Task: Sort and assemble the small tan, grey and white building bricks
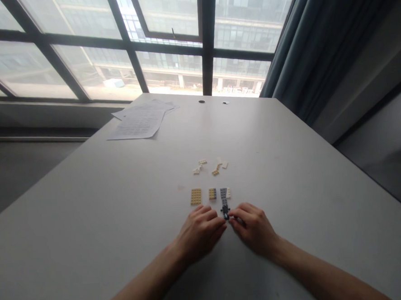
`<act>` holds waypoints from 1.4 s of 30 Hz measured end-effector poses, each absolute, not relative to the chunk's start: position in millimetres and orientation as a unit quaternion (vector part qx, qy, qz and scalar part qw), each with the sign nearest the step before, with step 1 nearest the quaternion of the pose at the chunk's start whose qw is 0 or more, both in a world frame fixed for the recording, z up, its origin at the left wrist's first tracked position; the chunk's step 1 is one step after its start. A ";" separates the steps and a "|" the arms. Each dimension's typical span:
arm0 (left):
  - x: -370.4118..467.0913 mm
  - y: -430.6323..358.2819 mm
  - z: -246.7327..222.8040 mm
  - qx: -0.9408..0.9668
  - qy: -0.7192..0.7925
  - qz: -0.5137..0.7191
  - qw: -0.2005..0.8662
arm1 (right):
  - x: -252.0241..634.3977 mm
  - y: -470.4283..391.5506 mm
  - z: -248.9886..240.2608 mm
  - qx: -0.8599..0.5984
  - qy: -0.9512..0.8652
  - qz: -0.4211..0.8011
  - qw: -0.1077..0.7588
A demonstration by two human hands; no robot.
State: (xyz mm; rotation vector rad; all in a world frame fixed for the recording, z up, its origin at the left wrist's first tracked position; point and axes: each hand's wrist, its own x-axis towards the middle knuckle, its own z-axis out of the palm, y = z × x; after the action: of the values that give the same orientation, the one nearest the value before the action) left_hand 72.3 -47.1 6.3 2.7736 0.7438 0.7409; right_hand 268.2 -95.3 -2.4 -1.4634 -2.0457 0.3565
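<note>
A small dark building-brick assembly lies on the table between my hands. My left hand is closed, its thumb and fingertips meeting at the near left end of the assembly. From the other side, my right hand pinches the same near end with thumb and forefinger. Grey plates with a white plate at their right edge adjoin the far end. Beside them are a tan and grey block of plates and a tan studded plate, just beyond my left knuckles. My fingers partly hide the near end.
Loose white pieces and tan pieces lie farther out on the white table. Printed sheets overlap at the far left. Two round cable holes, one being a dark hole, sit near the window edge.
</note>
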 end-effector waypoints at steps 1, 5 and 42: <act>72.3 -47.2 6.3 0.932 0.250 0.245 0.087 | 268.1 -95.2 -1.9 -0.551 -0.770 0.133 0.294; 71.9 -46.9 4.6 0.934 0.250 0.237 0.089 | 268.1 -95.1 -1.9 -0.554 -0.769 0.134 0.291; 72.9 -47.9 7.4 0.936 0.248 0.231 0.091 | 266.5 -96.6 -0.1 -0.577 -0.763 0.122 0.265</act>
State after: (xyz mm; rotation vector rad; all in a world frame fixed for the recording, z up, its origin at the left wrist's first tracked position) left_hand 72.9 -47.9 7.4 2.7826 0.7385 0.6866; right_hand 266.5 -96.6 -0.1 -1.5582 -2.0614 0.3301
